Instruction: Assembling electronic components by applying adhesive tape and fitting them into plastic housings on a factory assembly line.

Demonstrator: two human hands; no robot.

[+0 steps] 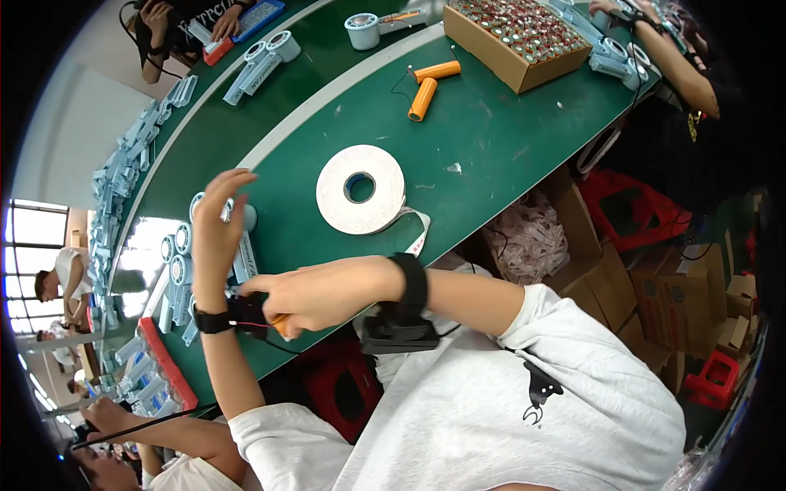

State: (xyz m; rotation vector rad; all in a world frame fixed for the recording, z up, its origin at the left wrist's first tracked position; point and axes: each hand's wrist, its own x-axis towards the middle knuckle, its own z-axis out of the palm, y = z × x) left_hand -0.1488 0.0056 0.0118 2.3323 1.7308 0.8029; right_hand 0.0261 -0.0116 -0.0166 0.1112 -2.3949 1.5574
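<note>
My left hand [218, 233] is raised at the left over the green table, its fingers stretched and slightly curved, holding nothing I can see. Just behind it lie light-blue handheld fans [178, 266], partly hidden by the hand. My right hand [327, 290] reaches across to my left wrist, fingers closed around a small orange piece [281, 321]. Little of that piece shows; its colour matches the two orange cylindrical batteries [422, 100] with thin wires farther off. A thin red and white wire runs beside it, next to the black wrist strap [214, 322].
A roll of white tape [332, 190] lies mid-table, its loose end toward me. Beyond is a cardboard box [524, 75] of small metallic parts. More fans [266, 61] lie across a pale rail. A red-edged tray [168, 360] sits left. Co-workers are at several sides.
</note>
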